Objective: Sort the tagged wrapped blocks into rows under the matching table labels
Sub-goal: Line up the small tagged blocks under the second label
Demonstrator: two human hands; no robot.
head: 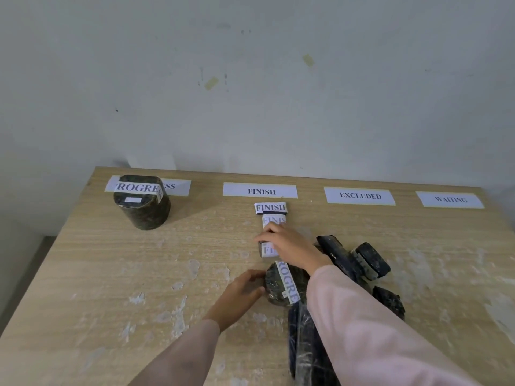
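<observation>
A worn wooden surface [97, 260] stands against a pale wall [250, 79]. Along its far edge lie four paper labels: one partly hidden that ends in "SS" [178, 186], then FINISH [260, 190], EXCLUDED [360, 195] and WAITING [450, 200] toward the far right corner.

A tall dark wrapped block tagged PROGRESS [142, 200] stands upright on the first label, near the far left corner. Under the FINISH label three small blocks form a column toward the near edge: the first FINISH block [270, 208], a second [274, 219] just below it, and a third [267, 250].

The right hand [289, 243], in a pink sleeve, rests over the third block, with fingers curled round its top. The left hand [242, 291] grips the left side of a round dark block [281, 284] with a PROGRESS tag lying across it, just below the column.

To the right of the hands, a pile of dark wrapped blocks [370, 260] lies mid-surface, and another long dark block [303, 349] reaches toward the near edge, partly hidden by the right arm.
</observation>
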